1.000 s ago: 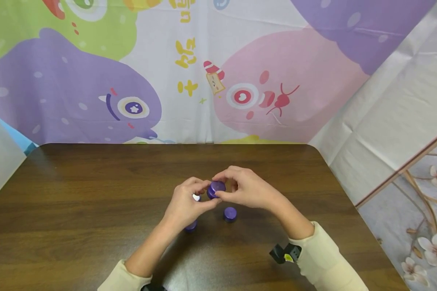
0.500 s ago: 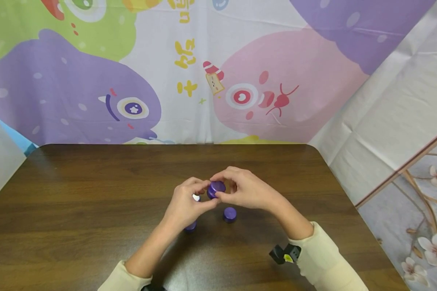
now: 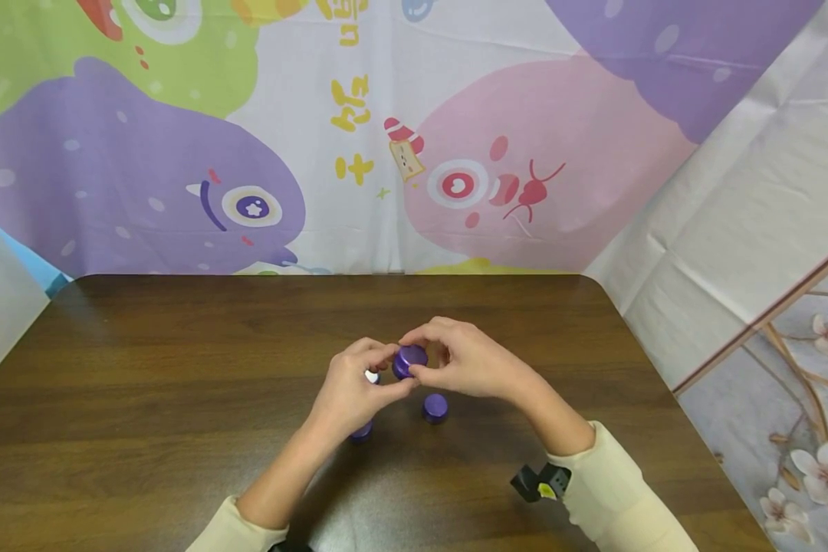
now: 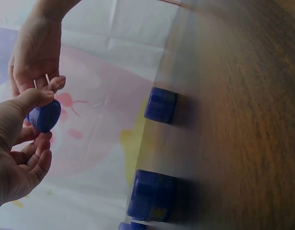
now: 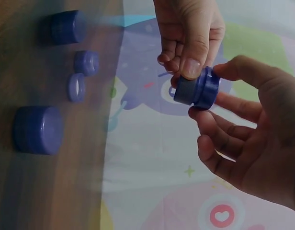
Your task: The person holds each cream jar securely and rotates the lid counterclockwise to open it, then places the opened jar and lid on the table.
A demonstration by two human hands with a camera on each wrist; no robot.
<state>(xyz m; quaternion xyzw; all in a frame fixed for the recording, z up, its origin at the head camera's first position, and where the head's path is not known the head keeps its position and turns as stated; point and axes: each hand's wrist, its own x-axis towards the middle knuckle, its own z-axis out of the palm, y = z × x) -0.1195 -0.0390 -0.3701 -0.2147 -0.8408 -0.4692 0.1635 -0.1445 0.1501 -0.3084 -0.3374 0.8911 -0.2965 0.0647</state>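
Above the table, both hands hold a small purple screw-lid jar [image 3: 410, 362]. My left hand [image 3: 348, 389] pinches its lower body between thumb and fingers. From the other side, my right hand [image 3: 472, 359] grips the wider lid [image 5: 208, 91] with thumb and fingertips. In the right wrist view, the lid sits on the jar body [image 5: 186, 90]. Below the hands stands a purple jar [image 3: 435, 408] on the table. Another purple jar [image 3: 362, 431] is partly hidden by my left wrist in the head view.
The right wrist view shows a small purple pot [image 5: 86, 63] and a ring-like purple piece [image 5: 76, 87] with a pale inside, between two larger jars. The brown wooden table [image 3: 179, 368] ends at a printed cloth backdrop [image 3: 359, 222]. A mirror-like flowered panel [image 3: 793, 399] stands at right.
The fingers of my right hand have shifted slightly round the lid, and the lid's tilt differs a little. The left hand and the jars on the table stay put.
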